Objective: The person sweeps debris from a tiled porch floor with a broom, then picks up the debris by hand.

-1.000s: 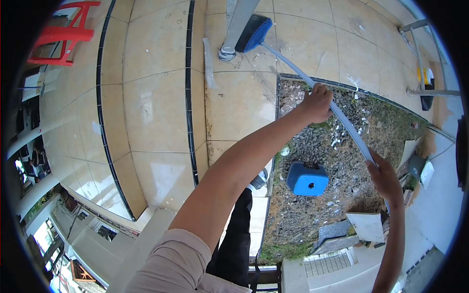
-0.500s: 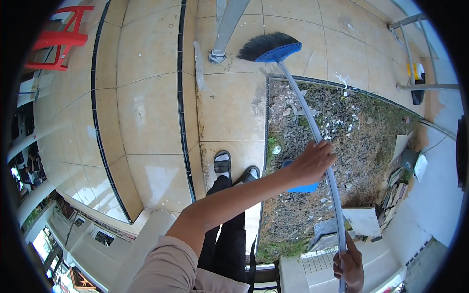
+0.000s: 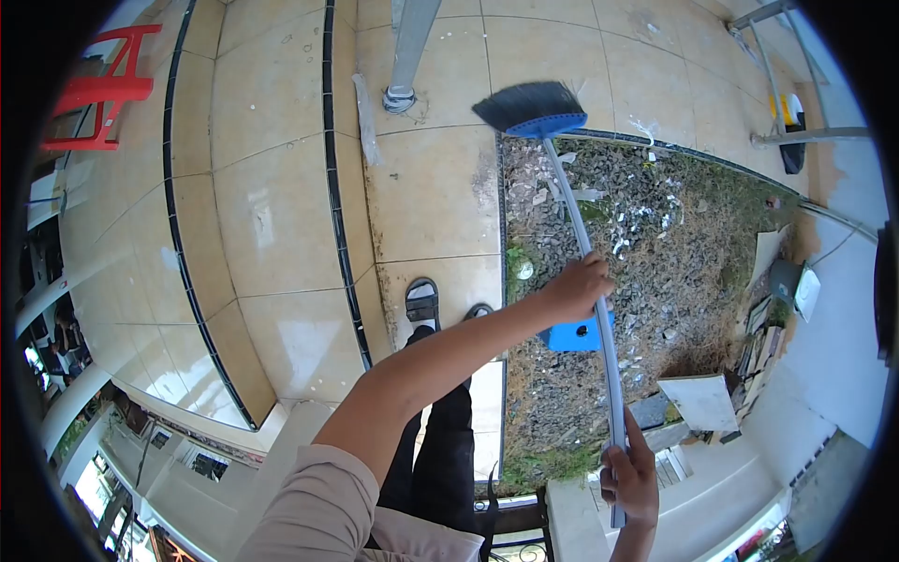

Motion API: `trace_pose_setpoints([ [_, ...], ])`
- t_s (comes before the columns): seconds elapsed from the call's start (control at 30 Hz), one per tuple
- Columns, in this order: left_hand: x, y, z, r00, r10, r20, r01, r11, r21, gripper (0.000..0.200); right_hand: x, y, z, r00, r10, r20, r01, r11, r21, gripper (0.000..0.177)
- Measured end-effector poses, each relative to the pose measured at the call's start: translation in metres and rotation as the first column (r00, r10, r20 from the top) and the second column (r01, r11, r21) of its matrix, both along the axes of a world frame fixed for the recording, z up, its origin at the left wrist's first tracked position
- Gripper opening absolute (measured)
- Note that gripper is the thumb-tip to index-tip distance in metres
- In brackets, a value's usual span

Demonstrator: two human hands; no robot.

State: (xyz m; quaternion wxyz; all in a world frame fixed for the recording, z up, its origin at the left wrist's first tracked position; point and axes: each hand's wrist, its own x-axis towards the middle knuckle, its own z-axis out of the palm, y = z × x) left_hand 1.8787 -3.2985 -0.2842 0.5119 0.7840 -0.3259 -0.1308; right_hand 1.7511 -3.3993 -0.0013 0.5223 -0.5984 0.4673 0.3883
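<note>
Gripping broom (image 3: pixel 535 110) mid-handle, left hand (image 3: pixel 574 287) wrapped round | right hand (image 3: pixel 631 480) clasps lower end | blue box (image 3: pixel 585 334) half hidden

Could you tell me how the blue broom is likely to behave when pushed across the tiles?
The broom probably feels light: its handle is thin and its head small. The handle runs straight between the left hand and right hand, so it is likely stiff. The fanned dark bristles should flex on the tiles.
</note>
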Motion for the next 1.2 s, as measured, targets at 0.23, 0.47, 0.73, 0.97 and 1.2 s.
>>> trace_pose_setpoints([
  [0.23, -0.105, -0.032, 0.125, 0.982, -0.007, -0.190, -0.009, 0.997, -0.083, 0.026, -0.093, -0.019, 0.132, 0.988, 0.127, -0.088, -0.142, 0.970, -0.197, 0.059],
  [0.47, -0.025, 0.051, 0.064, 0.966, 0.257, -0.003, -0.255, 0.959, 0.128, 0.024, -0.020, -0.007, 0.023, 0.957, 0.272, 0.103, -0.276, 0.961, 0.023, 0.056],
  [0.73, -0.118, -0.042, 0.071, 0.972, -0.041, -0.231, 0.035, 0.999, -0.030, 0.023, -0.049, -0.043, 0.102, 0.790, 0.576, -0.211, -0.611, 0.768, -0.192, 0.059],
  [0.97, -0.180, -0.017, 0.150, 0.964, -0.055, -0.261, 0.039, 0.997, -0.066, 0.025, -0.125, -0.022, 0.173, 0.600, 0.800, 0.001, -0.722, 0.541, -0.432, 0.056],
  [1.2, -0.151, 0.130, 0.137, 0.997, 0.058, -0.053, -0.047, 0.981, 0.188, 0.020, -0.186, 0.042, 0.071, 0.856, 0.407, 0.319, -0.419, 0.907, -0.034, 0.051],
])
